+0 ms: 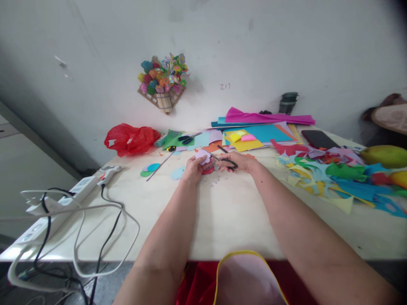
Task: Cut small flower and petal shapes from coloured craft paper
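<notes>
Over the middle of the table, my left hand (193, 167) pinches a pale lilac paper flower (203, 156) with a scalloped edge. My right hand (240, 162) has its fingers through the black handles of a pair of scissors (229, 163). The blades point left and reach the flower's right side; whether they touch the paper I cannot make out. Red paper (208, 170) lies beneath the hands, partly covered by them. A pale blue paper circle (177, 173) lies just left of my left hand. Tiny paper snippets are scattered below the hands.
At left stand a power strip (57, 207) and looping cables (110, 207). A red plastic bag (132, 139), a second pair of scissors (187, 138) and coloured sheets (273, 133) lie along the back. Paper scraps (343, 171) and a phone (319, 139) are at right.
</notes>
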The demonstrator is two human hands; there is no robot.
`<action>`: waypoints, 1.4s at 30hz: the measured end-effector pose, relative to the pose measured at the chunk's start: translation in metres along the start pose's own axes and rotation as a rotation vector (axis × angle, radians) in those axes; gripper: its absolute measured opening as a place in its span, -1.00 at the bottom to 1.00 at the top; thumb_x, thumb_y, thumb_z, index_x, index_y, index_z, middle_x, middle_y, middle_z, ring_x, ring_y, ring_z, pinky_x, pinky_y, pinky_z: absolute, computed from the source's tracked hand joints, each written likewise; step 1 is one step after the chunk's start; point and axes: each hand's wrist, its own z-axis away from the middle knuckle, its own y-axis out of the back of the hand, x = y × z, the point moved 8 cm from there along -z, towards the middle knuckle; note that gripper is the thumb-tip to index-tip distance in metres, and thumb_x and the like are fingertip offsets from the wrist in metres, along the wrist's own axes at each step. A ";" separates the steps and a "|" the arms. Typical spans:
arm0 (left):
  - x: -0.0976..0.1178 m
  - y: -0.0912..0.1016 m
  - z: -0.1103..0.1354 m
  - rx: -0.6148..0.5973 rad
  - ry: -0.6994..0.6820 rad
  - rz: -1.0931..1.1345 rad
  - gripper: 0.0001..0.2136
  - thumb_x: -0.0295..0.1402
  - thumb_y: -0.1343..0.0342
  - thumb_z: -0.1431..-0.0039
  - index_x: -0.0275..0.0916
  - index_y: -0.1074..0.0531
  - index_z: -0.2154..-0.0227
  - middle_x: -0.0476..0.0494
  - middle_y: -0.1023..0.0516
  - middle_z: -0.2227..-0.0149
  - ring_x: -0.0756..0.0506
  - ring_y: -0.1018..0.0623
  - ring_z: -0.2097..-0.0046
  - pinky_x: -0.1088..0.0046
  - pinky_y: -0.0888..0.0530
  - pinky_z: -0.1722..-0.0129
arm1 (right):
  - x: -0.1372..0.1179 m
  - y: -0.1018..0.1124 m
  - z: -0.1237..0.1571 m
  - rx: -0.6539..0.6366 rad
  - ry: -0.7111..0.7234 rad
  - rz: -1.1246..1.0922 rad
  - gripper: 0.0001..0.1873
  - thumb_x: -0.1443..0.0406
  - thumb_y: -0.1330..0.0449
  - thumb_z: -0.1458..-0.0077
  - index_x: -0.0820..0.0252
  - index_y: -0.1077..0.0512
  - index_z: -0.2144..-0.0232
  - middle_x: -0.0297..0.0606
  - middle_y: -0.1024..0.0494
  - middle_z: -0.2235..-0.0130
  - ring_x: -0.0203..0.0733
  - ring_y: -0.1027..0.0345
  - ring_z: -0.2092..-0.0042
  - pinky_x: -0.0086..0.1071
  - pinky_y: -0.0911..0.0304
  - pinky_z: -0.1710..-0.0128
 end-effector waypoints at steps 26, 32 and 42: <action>-0.003 0.005 -0.004 0.016 0.006 0.046 -0.82 -0.56 -0.35 0.07 -0.35 -0.51 0.36 -0.18 -0.64 0.41 -0.17 -0.70 0.33 0.28 -0.62 0.09 | -0.004 -0.002 0.001 -0.036 0.036 0.037 -0.77 0.22 -0.35 -0.02 0.19 -0.42 0.52 -0.46 -0.28 0.65 -0.44 -0.07 0.64 -0.53 -0.01 0.67; -0.005 0.006 -0.005 0.030 0.027 0.064 -0.78 -0.56 -0.35 0.07 -0.33 -0.50 0.32 -0.13 -0.64 0.43 -0.18 -0.71 0.33 0.28 -0.63 0.10 | -0.003 -0.001 0.001 -0.032 0.040 0.070 -0.76 0.20 -0.37 -0.03 0.19 -0.43 0.51 -0.46 -0.28 0.66 -0.42 -0.08 0.65 -0.52 0.00 0.66; -0.003 0.002 -0.002 0.002 0.014 0.034 -0.76 -0.54 -0.34 0.08 -0.33 -0.50 0.30 -0.15 -0.65 0.41 -0.18 -0.71 0.33 0.32 -0.64 0.17 | -0.005 -0.003 0.003 -0.011 0.017 0.024 -0.78 0.20 -0.36 0.01 0.19 -0.43 0.51 -0.44 -0.32 0.64 -0.42 -0.12 0.63 -0.52 -0.05 0.65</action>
